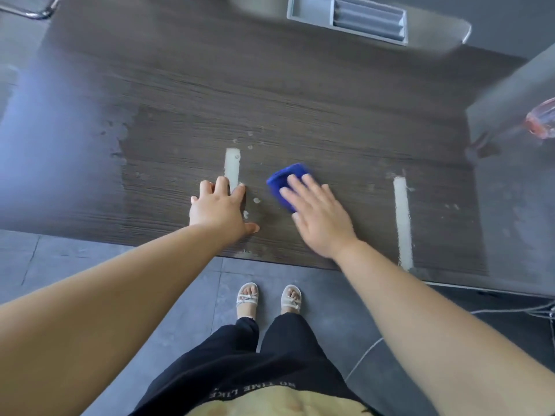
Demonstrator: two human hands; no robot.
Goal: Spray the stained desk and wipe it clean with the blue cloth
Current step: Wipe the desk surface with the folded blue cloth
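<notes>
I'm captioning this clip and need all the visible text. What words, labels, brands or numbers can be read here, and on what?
"NO TIME LIKE": printed on the person's black clothing near the waist, seen upside down; whatever follows is hidden.
Spray bottle: too blurred to read any label.
Blue cloth and desk: no text.

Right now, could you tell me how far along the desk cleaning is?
Spraying looks done: a wet sheen lies on the desk. In hand: the right hand presses the blue cloth flat, the left hand resting beside it. Left: the pale streak by the left hand and a second streak near the right edge.
</notes>
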